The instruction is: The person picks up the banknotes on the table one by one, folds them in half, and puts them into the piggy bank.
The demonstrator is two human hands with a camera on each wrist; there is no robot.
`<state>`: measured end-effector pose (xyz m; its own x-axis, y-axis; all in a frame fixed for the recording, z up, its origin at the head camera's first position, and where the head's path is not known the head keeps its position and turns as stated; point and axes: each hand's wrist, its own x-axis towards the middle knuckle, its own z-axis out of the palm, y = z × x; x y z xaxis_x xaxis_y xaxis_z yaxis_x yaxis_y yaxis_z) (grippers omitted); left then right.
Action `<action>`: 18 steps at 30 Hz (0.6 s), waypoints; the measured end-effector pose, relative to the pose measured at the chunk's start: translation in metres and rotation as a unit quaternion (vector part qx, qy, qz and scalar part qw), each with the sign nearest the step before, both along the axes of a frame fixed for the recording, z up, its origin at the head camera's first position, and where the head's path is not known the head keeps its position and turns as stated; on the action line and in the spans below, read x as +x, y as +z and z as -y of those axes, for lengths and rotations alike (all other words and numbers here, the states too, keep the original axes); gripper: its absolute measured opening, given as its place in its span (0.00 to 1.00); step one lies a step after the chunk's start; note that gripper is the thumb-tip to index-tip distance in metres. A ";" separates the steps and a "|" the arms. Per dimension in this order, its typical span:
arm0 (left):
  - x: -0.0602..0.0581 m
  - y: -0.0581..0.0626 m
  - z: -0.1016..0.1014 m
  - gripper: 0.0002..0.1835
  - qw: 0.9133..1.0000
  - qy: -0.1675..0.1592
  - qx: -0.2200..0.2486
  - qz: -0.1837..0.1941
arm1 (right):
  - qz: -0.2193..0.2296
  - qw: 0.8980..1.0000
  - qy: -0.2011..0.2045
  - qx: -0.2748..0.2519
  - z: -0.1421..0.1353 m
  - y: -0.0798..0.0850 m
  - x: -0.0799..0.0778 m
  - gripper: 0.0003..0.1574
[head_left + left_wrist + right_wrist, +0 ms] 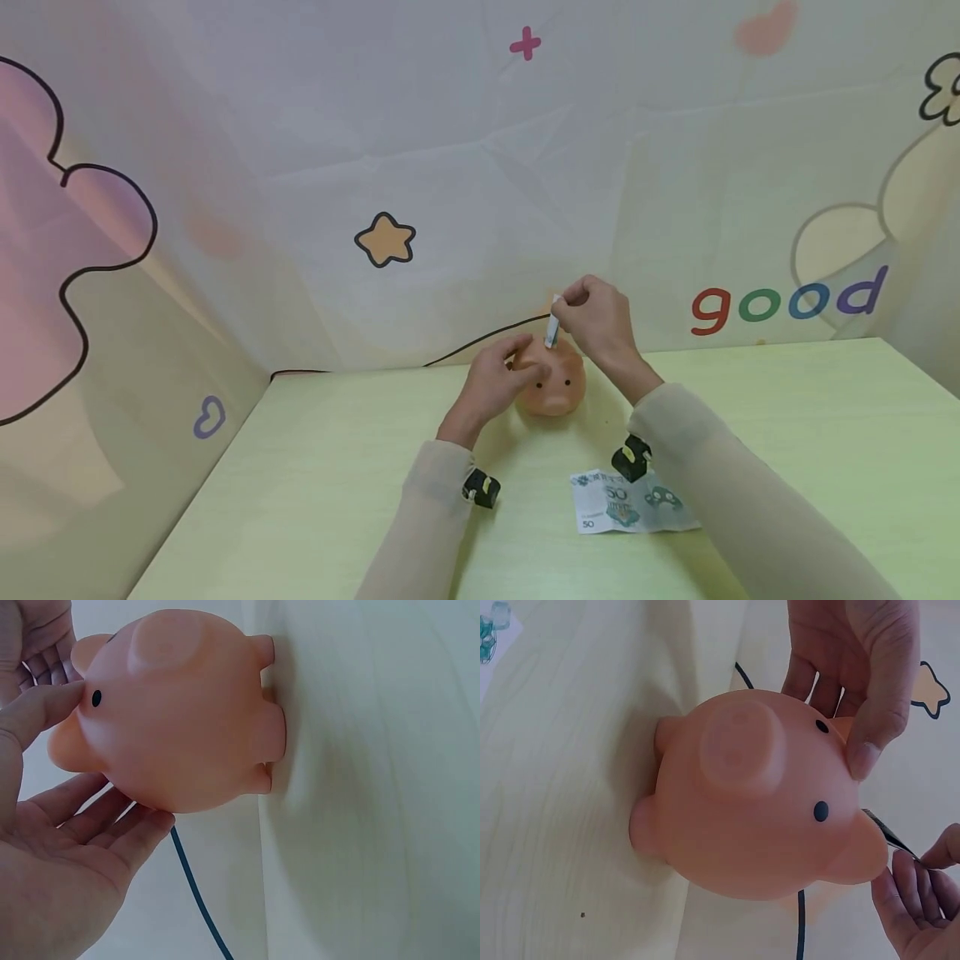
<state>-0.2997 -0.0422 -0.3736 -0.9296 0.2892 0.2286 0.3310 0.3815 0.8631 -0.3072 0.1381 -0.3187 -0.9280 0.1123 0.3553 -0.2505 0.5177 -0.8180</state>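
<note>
A pink-orange piggy bank (553, 402) stands on its feet on the table, its snout facing the wearer. My left hand (491, 379) holds it from the left, thumb near an eye and fingers along its side, as the left wrist view shows on the piggy bank (180, 727). Above its top, my right hand (600, 317) pinches a folded banknote (552, 327) between thumb and fingers. The note's lower end meets the top of the piggy bank; whether it is inside a slot is hidden. In the right wrist view the folded banknote (889, 837) appears as a thin dark edge behind an ear.
On the pale yellow-green table (315, 500), a banknote (626, 504) marked 50 lies flat, partly covered by the right sleeve (720, 475). A printed cloth backdrop (465, 167) rises right behind the piggy bank. Each wrist wears a small black camera.
</note>
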 end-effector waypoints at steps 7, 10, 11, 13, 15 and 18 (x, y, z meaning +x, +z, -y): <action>0.000 0.001 0.000 0.33 1.000 0.001 0.001 0.003 | -0.007 1.000 -0.004 0.015 0.000 -0.002 -0.002 0.08; 0.000 0.001 0.001 0.33 1.000 0.001 -0.001 0.001 | -0.010 1.000 -0.006 0.017 0.002 -0.002 -0.003 0.07; 0.000 0.001 0.001 0.33 1.000 0.001 0.000 0.000 | -0.011 1.000 -0.006 0.017 0.003 -0.002 -0.004 0.07; -0.001 0.000 0.001 0.33 1.000 0.001 -0.001 -0.003 | -0.012 1.000 -0.006 0.015 0.006 -0.002 -0.005 0.07; -0.001 0.000 0.001 0.33 1.000 0.002 -0.001 -0.004 | -0.015 1.000 -0.006 0.013 0.008 -0.002 -0.005 0.08; 0.000 0.000 0.001 0.33 1.000 0.003 -0.001 -0.002 | -0.021 1.000 -0.007 0.008 0.010 -0.003 -0.006 0.08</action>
<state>-0.3001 -0.0430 -0.3737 -0.9303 0.2848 0.2310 0.3318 0.3853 0.8611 -0.3129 0.1284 -0.3219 -0.9106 0.1194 0.3956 -0.2771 0.5339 -0.7989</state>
